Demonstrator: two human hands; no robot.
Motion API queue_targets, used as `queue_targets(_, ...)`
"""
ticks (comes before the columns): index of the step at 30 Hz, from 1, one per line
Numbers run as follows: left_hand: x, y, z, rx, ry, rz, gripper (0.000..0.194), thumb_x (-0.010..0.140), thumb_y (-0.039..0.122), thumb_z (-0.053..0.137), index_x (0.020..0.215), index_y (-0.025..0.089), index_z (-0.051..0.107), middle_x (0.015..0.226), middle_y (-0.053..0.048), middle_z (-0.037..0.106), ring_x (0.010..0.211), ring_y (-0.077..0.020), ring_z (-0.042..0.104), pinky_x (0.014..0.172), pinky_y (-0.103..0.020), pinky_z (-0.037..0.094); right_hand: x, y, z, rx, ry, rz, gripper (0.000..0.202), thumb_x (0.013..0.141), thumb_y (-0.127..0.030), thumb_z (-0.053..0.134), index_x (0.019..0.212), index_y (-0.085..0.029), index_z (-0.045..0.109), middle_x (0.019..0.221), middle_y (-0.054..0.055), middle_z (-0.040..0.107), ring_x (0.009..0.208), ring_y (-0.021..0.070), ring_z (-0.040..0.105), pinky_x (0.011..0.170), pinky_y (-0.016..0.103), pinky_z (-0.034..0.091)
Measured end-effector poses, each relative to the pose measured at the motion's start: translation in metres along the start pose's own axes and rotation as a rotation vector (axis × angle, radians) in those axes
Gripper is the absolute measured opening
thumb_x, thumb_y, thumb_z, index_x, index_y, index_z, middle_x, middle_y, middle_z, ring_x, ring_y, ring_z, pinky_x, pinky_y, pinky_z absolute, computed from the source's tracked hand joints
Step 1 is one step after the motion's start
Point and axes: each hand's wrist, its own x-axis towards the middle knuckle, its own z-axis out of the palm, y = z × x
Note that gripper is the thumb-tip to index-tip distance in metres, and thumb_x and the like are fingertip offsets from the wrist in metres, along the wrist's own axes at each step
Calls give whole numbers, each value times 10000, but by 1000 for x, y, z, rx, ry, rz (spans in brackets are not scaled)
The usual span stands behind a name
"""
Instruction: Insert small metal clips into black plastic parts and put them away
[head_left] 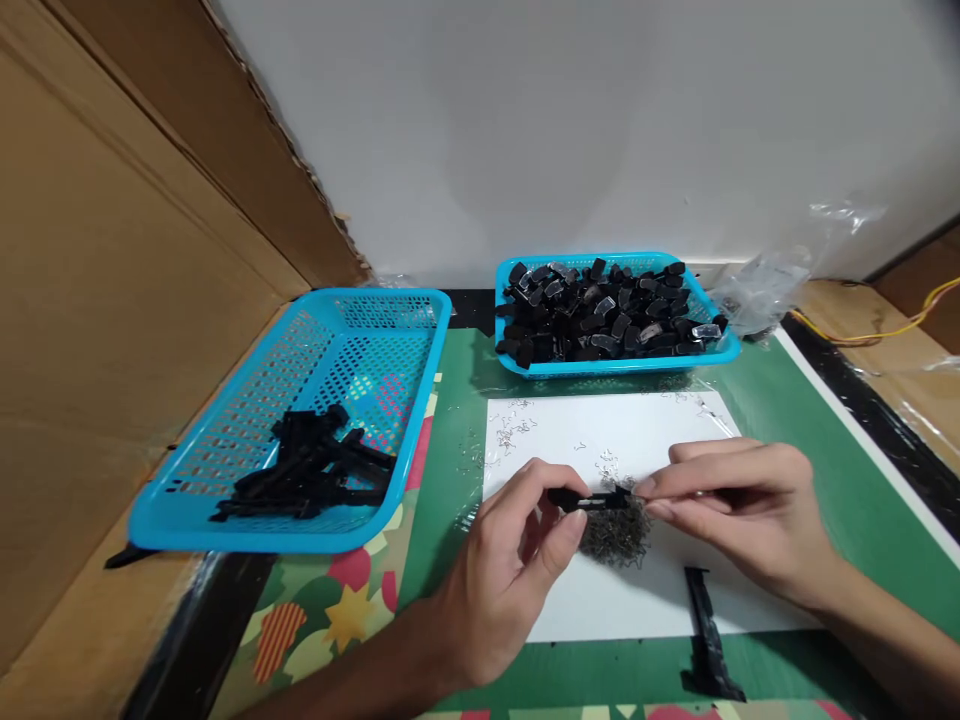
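The left forearm [367,655] came in from seven o'clock, the left hand [499,570] pinching thumb and forefinger toward two. From four o'clock came the right forearm [877,635], the right hand [750,505] pinching toward ten, fingertips near the left's.

A pale grey-white wall [600,120] fills the upper middle and upper right of the frame, plain and smooth, with soft, blurred shading across it. Brown cardboard [112,250] rises along the left side like a partition, its ragged edge slanting down from the top toward the foot of the wall. Below spreads the table [840,450], mostly dull green, with a band of colourful cut-out shapes [349,615] at lower left and along the bottom edge. A glossy black strip [862,395] runs diagonally at right, beside a tan surface; a darker brown panel [926,270] stands at the right edge. The light is even, its source out of view.
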Motion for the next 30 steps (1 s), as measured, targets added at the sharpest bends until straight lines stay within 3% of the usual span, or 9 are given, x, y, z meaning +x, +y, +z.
queue_targets(6, -5, 9, -2, -474, -178, -252, 307, 1055, 495, 545, 1109, 203, 620, 778, 25, 448, 685, -114, 409, 613, -226, 330, -11, -12, 17, 244, -51, 109, 67, 886, -251, 857, 944, -249, 890, 534, -58, 432, 475, 71, 379, 440, 249, 240)
queue_targets(12, -7, 4, 6, -721, -373, -430, 425, 986, 604, 610, 1006, 181, 574, 768, 22, 464, 606, -87, 396, 546, -192, 322, -17, -10, 28, 241, -82, 117, 152, 903, -186, 820, 1025, -252, 883, 566, -71, 348, 488, 72, 371, 458, 246, 249)
queue_targets(18, -6, -3, 8, -782, -355, -488, 448, 942, 618, 695, 1029, 200, 558, 828, 18, 494, 615, -72, 425, 520, -156, 328, -15, -9, 31, 135, -8, 23, 192, 891, -89, 776, 1009, -217, 857, 556, -75, 427, 475, 64, 360, 448, 228, 256)
queue_targets(24, -3, 3, 9, -755, -291, -483, 423, 952, 589, 686, 942, 196, 531, 761, 34, 462, 564, -62, 375, 482, -150, 296, -14, -10, 30, 80, -7, 29, 113, 878, -100, 769, 917, -200, 805, 634, -25, 683, 464, 68, 372, 442, 211, 334)
queue_targets(30, -5, 4, 8, -737, -290, -524, 465, 996, 662, 579, 1032, 200, 553, 707, 48, 432, 535, -63, 322, 478, -151, 253, -16, -15, 29, 5, -3, 74, 137, 853, -77, 729, 857, -203, 783, 576, -44, 613, 452, 67, 369, 429, 204, 309)
